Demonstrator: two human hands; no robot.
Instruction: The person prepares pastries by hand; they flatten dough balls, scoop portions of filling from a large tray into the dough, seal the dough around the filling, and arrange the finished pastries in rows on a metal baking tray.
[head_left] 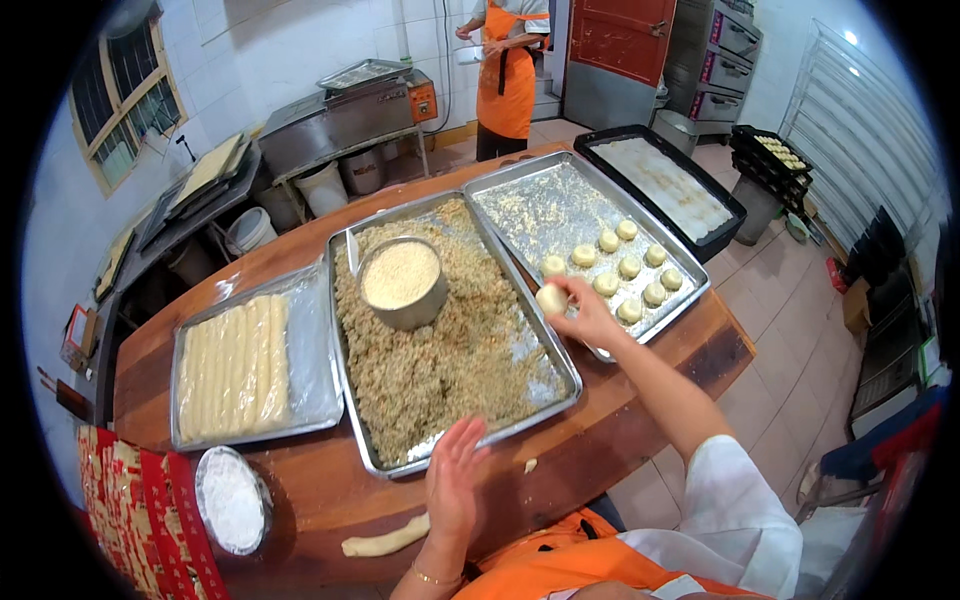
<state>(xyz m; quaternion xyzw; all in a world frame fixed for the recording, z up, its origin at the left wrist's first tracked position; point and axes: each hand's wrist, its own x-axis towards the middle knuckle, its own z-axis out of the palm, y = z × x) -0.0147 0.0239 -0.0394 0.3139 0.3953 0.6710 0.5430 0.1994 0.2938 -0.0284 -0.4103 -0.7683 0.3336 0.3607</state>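
Observation:
Between the fingers of my right hand (590,315) is a round, pale dough ball (551,299), held over the near left edge of a metal tray (520,195). Several similar dough balls (629,267) sit on that tray, with pale crumbs scattered at its far end. My left hand (455,485) is raised near the table's front edge, fingers stretched out and holding nothing. Below it lies a short dough strip (385,539). In the middle, a second metal tray (574,388) holds crumbly brownish-green filling (420,365). A metal pot (415,317) of pale grains stands in the filling.
On the left, a plastic-lined tray (318,370) carries several long dough ropes (232,365). Nearer stands a bowl of white powder (232,503) beside red packaging (140,510). A black tray (660,185) adjoins the table's far right. A person in an orange apron (505,90) stands beyond.

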